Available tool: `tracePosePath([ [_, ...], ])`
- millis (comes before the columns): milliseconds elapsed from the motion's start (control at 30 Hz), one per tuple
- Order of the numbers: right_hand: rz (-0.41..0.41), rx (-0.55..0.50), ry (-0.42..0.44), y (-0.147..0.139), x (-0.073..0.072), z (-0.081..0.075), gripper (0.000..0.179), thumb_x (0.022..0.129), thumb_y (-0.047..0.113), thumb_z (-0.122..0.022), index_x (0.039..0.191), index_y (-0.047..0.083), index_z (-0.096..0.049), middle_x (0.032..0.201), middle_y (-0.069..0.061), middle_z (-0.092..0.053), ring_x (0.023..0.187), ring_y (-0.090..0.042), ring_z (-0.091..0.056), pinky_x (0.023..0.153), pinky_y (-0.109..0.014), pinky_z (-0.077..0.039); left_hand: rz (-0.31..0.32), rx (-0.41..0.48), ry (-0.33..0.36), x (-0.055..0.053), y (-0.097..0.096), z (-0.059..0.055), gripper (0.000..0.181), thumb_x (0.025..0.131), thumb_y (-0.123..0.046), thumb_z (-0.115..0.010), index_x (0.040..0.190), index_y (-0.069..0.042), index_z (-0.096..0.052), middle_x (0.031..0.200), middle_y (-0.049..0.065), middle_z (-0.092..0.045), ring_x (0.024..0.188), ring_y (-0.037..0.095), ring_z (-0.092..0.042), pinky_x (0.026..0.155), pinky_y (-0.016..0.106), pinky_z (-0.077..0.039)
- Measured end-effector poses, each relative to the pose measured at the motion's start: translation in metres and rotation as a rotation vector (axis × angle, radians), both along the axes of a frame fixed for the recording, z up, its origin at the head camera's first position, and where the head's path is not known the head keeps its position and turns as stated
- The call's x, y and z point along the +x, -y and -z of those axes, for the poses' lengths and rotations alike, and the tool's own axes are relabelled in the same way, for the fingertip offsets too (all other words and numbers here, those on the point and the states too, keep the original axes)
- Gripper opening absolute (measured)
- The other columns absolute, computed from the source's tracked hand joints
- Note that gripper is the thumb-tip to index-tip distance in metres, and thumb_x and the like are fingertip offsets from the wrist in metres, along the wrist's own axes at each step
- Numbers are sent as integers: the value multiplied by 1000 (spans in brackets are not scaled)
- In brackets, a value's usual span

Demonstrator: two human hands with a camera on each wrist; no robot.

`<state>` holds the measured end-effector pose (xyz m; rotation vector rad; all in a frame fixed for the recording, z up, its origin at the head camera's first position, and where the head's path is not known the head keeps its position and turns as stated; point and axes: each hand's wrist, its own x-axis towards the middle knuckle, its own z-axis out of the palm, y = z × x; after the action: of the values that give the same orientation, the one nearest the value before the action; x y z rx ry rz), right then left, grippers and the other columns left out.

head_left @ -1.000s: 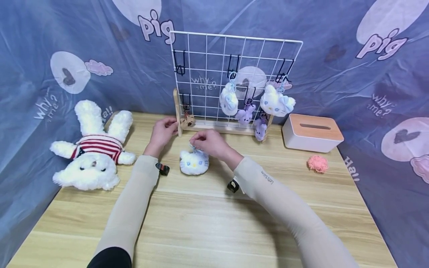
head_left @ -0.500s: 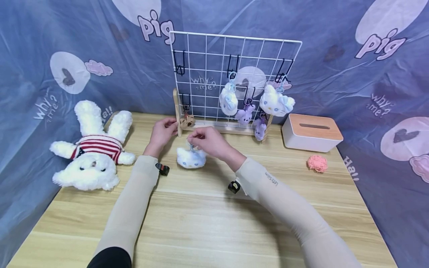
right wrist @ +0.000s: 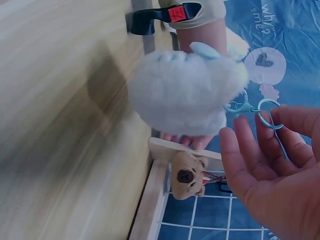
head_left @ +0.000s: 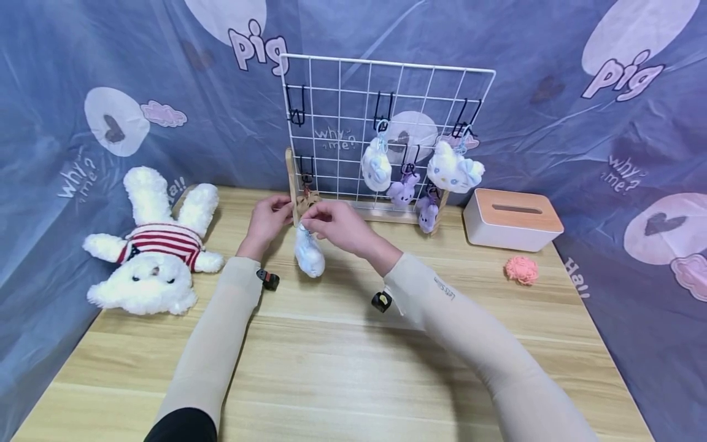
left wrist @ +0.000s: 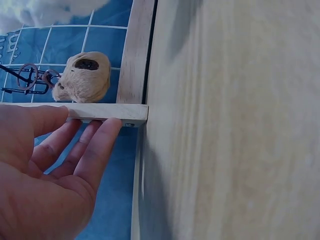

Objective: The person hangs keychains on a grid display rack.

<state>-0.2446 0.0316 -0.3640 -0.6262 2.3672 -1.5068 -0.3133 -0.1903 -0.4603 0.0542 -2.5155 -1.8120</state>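
Note:
My right hand pinches the light-blue ring of a white plush cat keychain. The plush hangs below the fingers, turned side-on in the head view, its face hidden. My left hand grips the left wooden upright of a white wire grid rack, thumb on one side and fingers on the other. Close to that upright hangs a brown plush keychain on a black hook, partly covered by the right hand in the head view.
Further right on the rack hang two white cat plushes and two purple plushes. An unloaded black hook sits upper left. A tissue box and pink yarn ball lie right, a large white plush left.
The right hand has moved up and left toward the rack's left end, lifting the cat keychain off the table. The plush has turned from face-on to side-on. My left hand stays put.

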Motion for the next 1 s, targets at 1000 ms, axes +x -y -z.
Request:
tracePosePath([
  [1000, 88, -8, -208, 5, -11, -48, 16, 110, 19, -75, 117, 8, -83, 107, -7, -81, 90, -12, -67, 77, -20, -57, -2, -35, -27, 2, 1, -1, 37, 114, -16, -62, 144, 6, -69, 131, 28, -71, 97, 12, -65, 76, 5, -61],
])
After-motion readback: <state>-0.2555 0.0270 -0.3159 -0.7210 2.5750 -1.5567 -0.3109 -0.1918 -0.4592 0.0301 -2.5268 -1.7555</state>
